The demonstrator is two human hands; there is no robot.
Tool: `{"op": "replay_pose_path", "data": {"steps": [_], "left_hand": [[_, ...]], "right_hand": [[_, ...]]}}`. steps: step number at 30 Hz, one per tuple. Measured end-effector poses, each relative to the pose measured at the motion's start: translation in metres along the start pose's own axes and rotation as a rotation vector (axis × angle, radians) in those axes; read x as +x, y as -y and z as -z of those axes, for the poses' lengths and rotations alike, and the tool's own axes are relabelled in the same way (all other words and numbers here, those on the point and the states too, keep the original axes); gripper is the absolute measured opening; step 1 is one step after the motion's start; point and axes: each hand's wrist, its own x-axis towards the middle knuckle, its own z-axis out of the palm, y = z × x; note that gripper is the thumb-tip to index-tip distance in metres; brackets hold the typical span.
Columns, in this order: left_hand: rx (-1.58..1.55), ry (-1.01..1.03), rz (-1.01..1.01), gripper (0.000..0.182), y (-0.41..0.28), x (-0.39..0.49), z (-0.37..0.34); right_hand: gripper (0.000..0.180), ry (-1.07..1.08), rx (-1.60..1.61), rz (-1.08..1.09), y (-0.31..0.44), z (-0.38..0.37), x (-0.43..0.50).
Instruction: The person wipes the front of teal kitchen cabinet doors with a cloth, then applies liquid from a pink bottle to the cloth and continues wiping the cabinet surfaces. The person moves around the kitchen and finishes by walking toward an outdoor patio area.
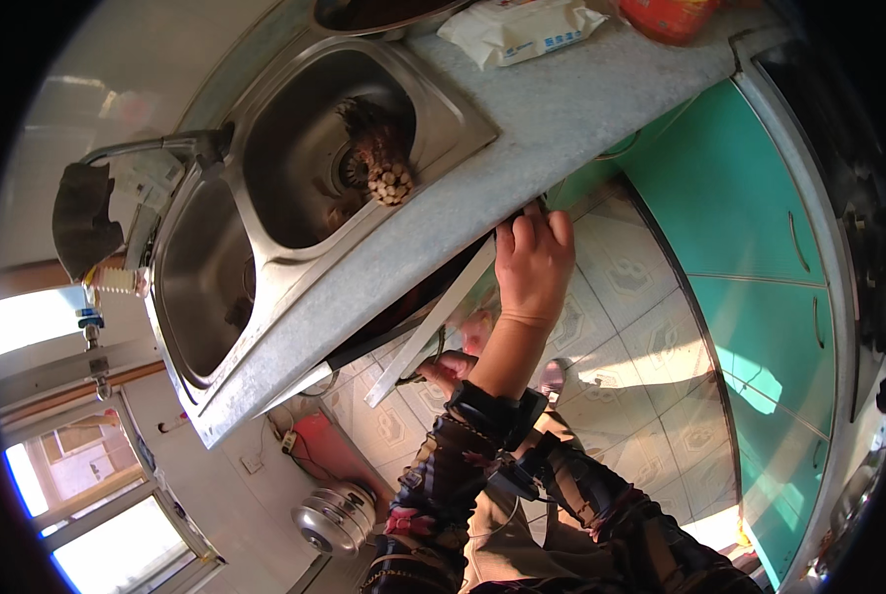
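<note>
My arms cross in front of me. My left hand (535, 260) is at the upper end of an open cabinet door (431, 323), just below the front edge of the countertop (443, 211). Its fingers are bent and the tips go out of sight under that edge, so what they touch is hidden. Lower down, my right hand (450, 367) is closed around the curved handle (441, 343) on the door's face, partly covered by my left forearm. Between the door and the counter, the cabinet's inside (413, 297) is dark.
A brush of bundled stems (388, 174) lies in the double steel sink (264, 256). Near the back stand a wipes pack (524, 33), a pan (376, 30) and a red container (665, 18). Teal cabinets (740, 185) line the right; a steel pot (335, 516) stands low left.
</note>
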Motion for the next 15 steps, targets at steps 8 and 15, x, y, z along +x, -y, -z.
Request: {"op": "replay_pose_path", "data": {"steps": [8, 15], "left_hand": [[0.015, 0.053, 0.024, 0.013, 0.073, -0.096, 0.069], [-0.006, 0.173, 0.131, 0.011, 0.122, -0.172, 0.12]], "right_hand": [[0.027, -0.335, -1.032, 0.411, 0.017, -0.015, 0.0], [0.013, -0.377, -0.361, 0.414, -0.007, -0.007, 0.016]]}}
